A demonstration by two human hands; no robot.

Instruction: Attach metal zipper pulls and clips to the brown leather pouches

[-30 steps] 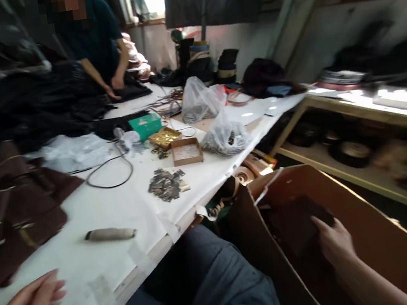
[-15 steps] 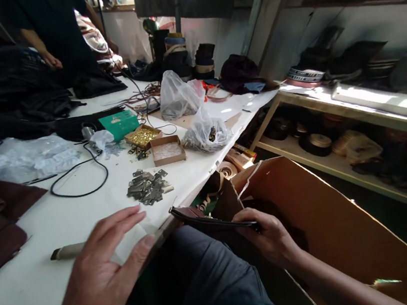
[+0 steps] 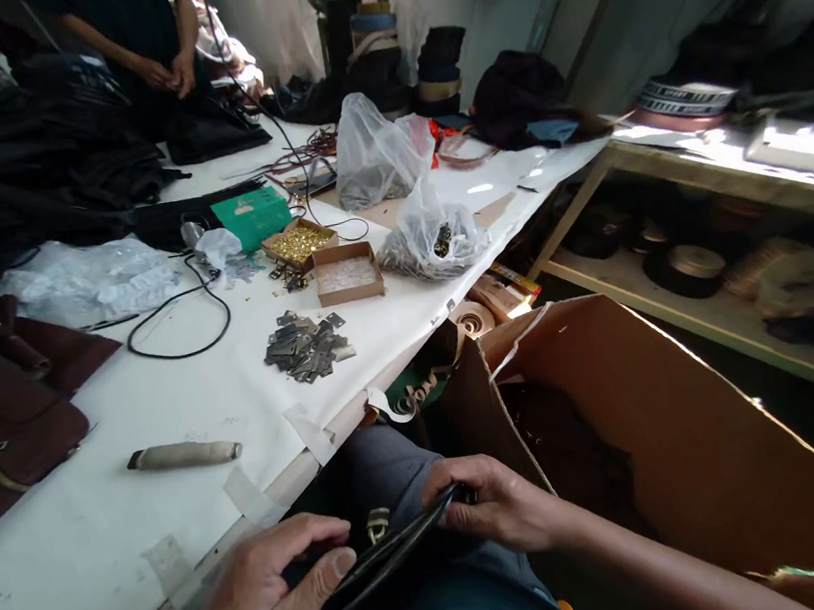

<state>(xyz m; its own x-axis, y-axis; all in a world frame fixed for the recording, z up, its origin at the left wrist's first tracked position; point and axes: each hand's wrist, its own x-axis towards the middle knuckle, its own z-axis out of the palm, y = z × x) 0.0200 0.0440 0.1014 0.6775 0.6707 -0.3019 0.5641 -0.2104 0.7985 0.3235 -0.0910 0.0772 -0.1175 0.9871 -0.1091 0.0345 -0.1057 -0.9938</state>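
A flat black leather-like piece [image 3: 403, 548] is held low over my lap, tilted with its right end higher. My right hand [image 3: 491, 500] is closed on that right end, thumb on the near side. At the other end, my left hand [image 3: 279, 580] has its thumb against the near face and its fingers beyond the edge. Between the hands a small brass-coloured fitting [image 3: 378, 523] shows at the piece's far side. The lower left part of the piece is hidden by my left hand and dark against my clothes.
On the white table [image 3: 185, 402] are a grey-wrapped blade-like tool [image 3: 184, 455], a pile of metal plates [image 3: 307, 344], small cardboard boxes [image 3: 349, 278] and plastic bags [image 3: 432, 241]. A large cardboard box [image 3: 661, 390] stands at my right. Across the table is another person [image 3: 118, 32].
The black piece has come down and left toward my lap. My left hand has moved down and right onto its end. The view has shifted, and the other person's hands have come together.
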